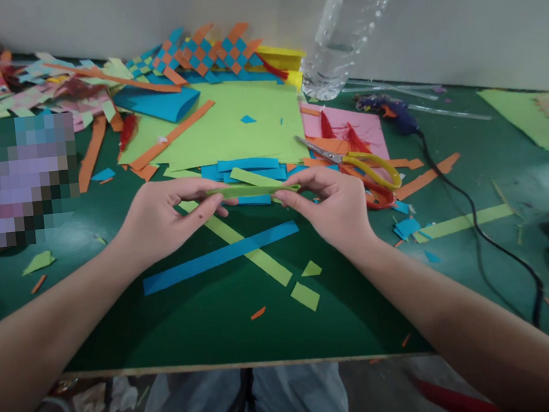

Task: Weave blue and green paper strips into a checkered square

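Green strip [253, 190]: left hand [159, 220], right hand [335, 208] pinch ends.

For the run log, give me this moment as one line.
left hand: pinching green paper strip | right hand: pinching its other end | beneath: blue strip on table | nearby: yellow scissors

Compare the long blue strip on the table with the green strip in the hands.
The blue strip lies flat on the table; the green strip is pinched between left hand and right hand. The blue strip looks longer than the green strip. Both are narrow paper.
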Tool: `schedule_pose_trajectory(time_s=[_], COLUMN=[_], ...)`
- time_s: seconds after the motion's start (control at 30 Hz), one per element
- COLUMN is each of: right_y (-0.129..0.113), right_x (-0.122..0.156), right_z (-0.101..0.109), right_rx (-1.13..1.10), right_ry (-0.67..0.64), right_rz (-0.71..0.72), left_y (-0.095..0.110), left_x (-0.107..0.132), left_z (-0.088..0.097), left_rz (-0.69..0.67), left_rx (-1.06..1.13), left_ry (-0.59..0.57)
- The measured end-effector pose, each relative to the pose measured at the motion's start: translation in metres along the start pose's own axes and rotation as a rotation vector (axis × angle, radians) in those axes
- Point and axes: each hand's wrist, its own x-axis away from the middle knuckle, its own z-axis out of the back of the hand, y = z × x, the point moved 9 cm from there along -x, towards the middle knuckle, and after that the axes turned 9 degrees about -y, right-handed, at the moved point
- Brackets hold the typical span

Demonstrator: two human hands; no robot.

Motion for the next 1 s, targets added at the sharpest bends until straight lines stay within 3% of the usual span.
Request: schedule_pose_trajectory(time_s=[0.57,1.0], right_y=[0.002,0.0], right_x=[-0.001,0.0], right_z=[-0.006,-0.008], right_rx=[-0.132,-0.186], right_ry=[-0.072,-0.088], right_rz=[-0.069,-0.009], left_y=[-0.005,-0.011], left_x=[0.003,0.001], left_z=[-0.002,0.002], left_rz=[0.027,0.027], left_rx=[0.013,-0.011], left_ry=[-0.015,0.036])
